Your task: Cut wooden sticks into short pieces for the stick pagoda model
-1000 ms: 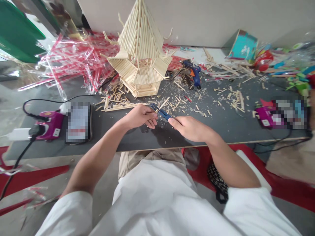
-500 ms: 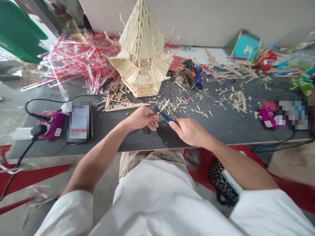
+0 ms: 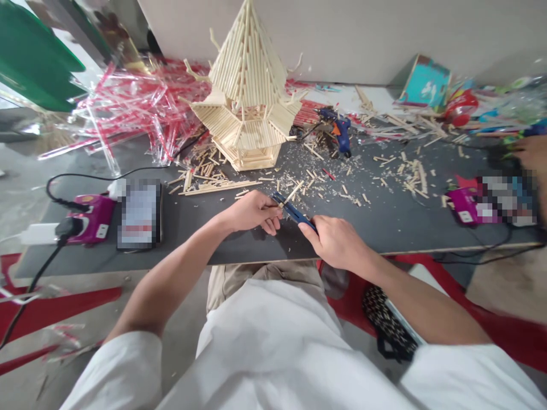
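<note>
Near the front of the table, my left hand (image 3: 253, 212) is closed in a pinch on a thin wooden stick (image 3: 294, 192), whose far end points up and to the right. My right hand (image 3: 335, 239) wraps round a blue utility knife (image 3: 297, 215). The knife's front end lies across the stick, close to my left fingertips; its blade cannot be made out. Beyond my hands stands a pagoda model (image 3: 252, 74) built of wooden sticks, with a pointed roof and a lower flared roof.
Stick offcuts (image 3: 414, 176) litter the grey table (image 3: 205, 228). A blue glue gun (image 3: 342, 136) lies right of the model, red-and-clear wrappers (image 3: 141, 108) left. A phone (image 3: 139, 216) and purple power strip (image 3: 92, 219) sit at left. Another person's hand (image 3: 532, 154) reaches in at the right edge.
Both hands have shifted slightly right and nearer to me, with the knife and stick still held. Another person's hand has come in at the right edge.
</note>
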Tool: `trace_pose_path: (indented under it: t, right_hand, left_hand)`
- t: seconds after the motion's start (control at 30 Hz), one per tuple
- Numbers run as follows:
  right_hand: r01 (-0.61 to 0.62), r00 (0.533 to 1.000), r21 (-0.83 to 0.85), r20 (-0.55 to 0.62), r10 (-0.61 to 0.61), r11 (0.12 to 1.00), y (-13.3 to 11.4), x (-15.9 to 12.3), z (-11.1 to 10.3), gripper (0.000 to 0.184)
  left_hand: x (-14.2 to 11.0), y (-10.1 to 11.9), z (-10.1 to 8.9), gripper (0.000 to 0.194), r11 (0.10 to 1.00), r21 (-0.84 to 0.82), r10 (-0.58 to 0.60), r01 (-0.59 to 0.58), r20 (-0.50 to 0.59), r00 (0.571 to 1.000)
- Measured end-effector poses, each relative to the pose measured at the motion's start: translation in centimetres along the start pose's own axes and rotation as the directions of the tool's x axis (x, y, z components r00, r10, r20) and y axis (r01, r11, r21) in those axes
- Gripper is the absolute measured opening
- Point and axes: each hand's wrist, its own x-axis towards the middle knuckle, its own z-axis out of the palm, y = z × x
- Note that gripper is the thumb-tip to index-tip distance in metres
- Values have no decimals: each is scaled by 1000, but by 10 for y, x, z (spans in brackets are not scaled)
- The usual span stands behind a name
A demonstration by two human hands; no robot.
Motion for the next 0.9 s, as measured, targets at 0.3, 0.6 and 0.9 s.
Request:
trace_pose_path:
  t: [0.3, 0.6, 0.9]
  right_hand:
    - [-152, 984, -106, -109, 141, 983, 42, -5, 2, 59]
    - [-418, 850, -209, -434, 299, 884, 106, -8, 33, 74]
    - [-119, 821, 58, -556, 131, 991, 75, 10, 24, 43]
  left_hand:
    - [-11, 11, -31, 39, 991, -72, 98, -110, -156, 983]
    - [-12, 9, -39, 37, 951, -290, 69, -103, -125, 990]
    - [-10, 10, -34, 31, 936, -346, 52, -67, -52, 997]
